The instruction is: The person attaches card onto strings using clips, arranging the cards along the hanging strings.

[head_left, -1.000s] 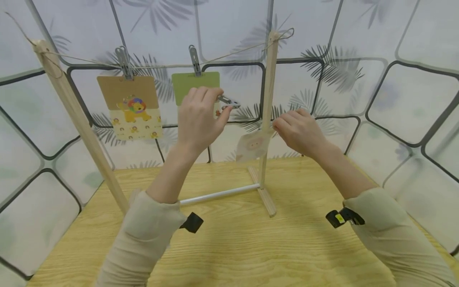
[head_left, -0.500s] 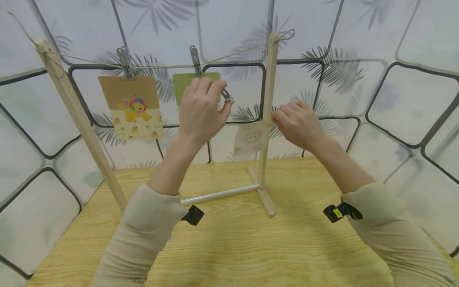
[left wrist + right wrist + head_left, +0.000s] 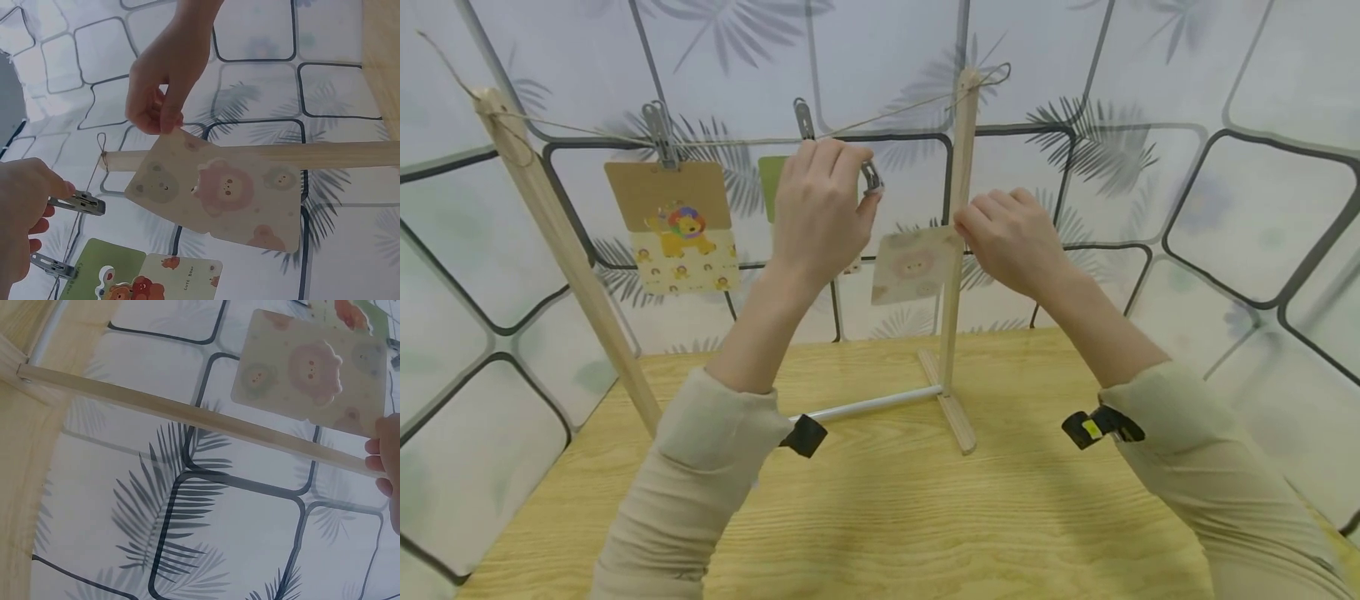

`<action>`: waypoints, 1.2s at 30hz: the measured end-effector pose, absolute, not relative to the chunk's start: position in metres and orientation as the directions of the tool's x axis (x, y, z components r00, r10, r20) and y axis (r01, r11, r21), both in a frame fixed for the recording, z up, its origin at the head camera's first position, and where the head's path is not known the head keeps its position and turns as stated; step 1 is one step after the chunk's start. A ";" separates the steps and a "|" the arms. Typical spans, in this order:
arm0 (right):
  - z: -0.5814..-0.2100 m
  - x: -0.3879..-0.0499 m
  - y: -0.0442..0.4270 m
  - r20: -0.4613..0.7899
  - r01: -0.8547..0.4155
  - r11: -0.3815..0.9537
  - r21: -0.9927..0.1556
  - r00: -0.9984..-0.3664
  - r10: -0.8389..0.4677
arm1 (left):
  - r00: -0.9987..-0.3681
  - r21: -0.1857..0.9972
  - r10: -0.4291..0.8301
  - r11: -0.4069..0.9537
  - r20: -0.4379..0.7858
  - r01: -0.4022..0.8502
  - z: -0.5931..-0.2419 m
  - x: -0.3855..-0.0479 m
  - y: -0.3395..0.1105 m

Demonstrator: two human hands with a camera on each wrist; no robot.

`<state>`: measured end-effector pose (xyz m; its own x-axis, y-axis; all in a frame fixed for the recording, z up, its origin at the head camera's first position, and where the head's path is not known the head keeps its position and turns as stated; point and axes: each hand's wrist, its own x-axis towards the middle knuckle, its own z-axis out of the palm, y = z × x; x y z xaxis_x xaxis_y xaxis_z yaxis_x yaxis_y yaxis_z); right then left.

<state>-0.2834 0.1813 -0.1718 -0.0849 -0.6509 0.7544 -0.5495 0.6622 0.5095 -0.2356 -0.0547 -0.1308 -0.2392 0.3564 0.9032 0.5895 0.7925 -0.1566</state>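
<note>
My left hand (image 3: 820,204) pinches a grey clothes peg (image 3: 870,177) between thumb and fingers, in front of a green bear card (image 3: 106,265) that it partly hides in the head view. My right hand (image 3: 1009,237) pinches one corner of a pale card with a pink bear (image 3: 913,267), held out to the left near the right post. That card hangs tilted below the string (image 3: 737,142), apart from the peg in my left hand. A brown and yellow lion card (image 3: 673,227) hangs from the string at the left by another peg (image 3: 660,135).
The string runs between a left wooden post (image 3: 568,250) and a right wooden post (image 3: 961,167). A white bar (image 3: 872,406) joins them low down, above the wood-grain table (image 3: 925,517). Behind stands a patterned curtain (image 3: 1097,67). A second peg (image 3: 803,119) grips the green card.
My right hand has moved left and slightly up, bringing the pink bear card from behind the post area toward my left hand. My left hand has risen with the peg, which has turned.
</note>
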 end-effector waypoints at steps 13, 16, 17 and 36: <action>-0.150 -0.292 0.174 0.768 -0.532 0.690 0.490 -0.110 -0.630 | -0.280 -0.134 0.341 0.816 0.897 0.563 -0.120 -0.238 -0.050; -0.146 -0.295 0.172 0.775 -0.512 0.698 0.500 -0.095 -0.624 | -0.287 -0.134 0.343 0.818 0.894 0.559 -0.118 -0.240 -0.049; -0.146 -0.295 0.171 0.777 -0.507 0.700 0.503 -0.089 -0.623 | -0.289 -0.136 0.344 0.819 0.893 0.557 -0.117 -0.240 -0.049; -0.134 -0.298 0.161 0.817 -0.418 0.763 0.494 -0.077 -0.571 | -0.245 -0.167 0.322 0.853 0.915 0.495 -0.106 -0.246 -0.042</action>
<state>-0.2977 0.1611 -0.1337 -0.0766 -0.5715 0.8170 -0.4175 0.7625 0.4942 -0.2464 -0.0418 -0.1064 -0.2450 0.3216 0.9146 0.4949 0.8527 -0.1672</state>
